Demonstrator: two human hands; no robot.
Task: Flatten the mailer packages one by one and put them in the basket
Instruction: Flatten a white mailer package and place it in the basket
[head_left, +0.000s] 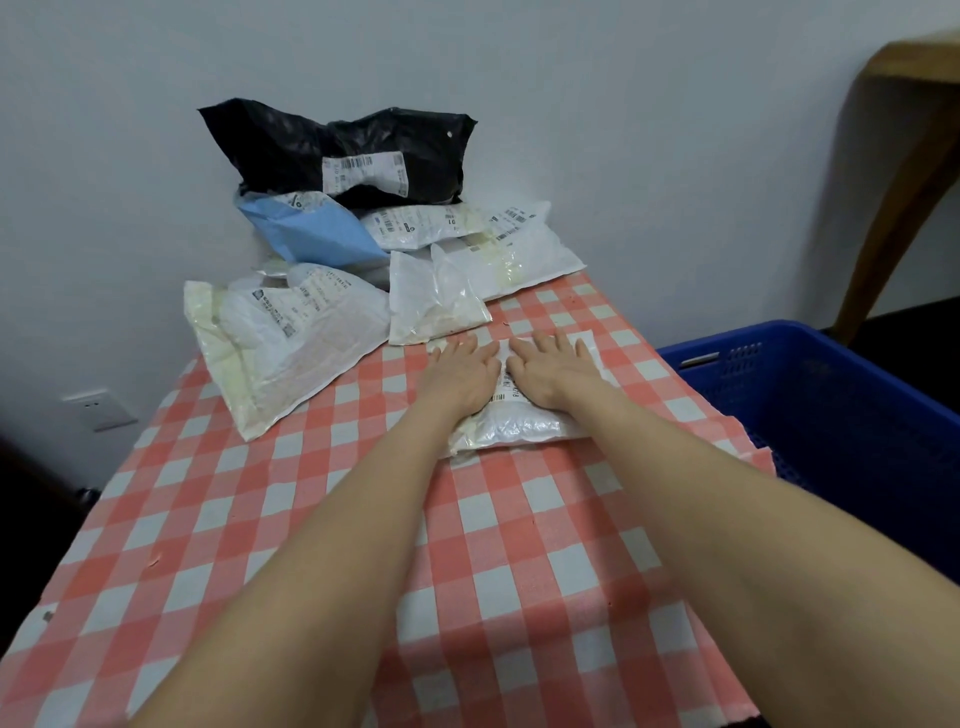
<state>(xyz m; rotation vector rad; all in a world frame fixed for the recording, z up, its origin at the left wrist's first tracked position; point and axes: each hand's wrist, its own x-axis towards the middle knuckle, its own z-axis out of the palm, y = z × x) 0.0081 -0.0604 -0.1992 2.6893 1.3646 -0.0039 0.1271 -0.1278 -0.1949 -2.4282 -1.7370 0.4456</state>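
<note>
On the checkered desk (467, 545) a white mailer (519, 428) lies flat under both palms. The left grip (462, 371) presses its left half, fingers straight and spread; the right grip (550, 371) presses just beside it, spread likewise. To the right of the right grip stands the blue basket (831, 395), past the desk edge. Beyond the fingertips lies a small white mailer (436, 299), then a blue mailer (317, 228) and, farthest, a black mailer (343, 145).
</note>
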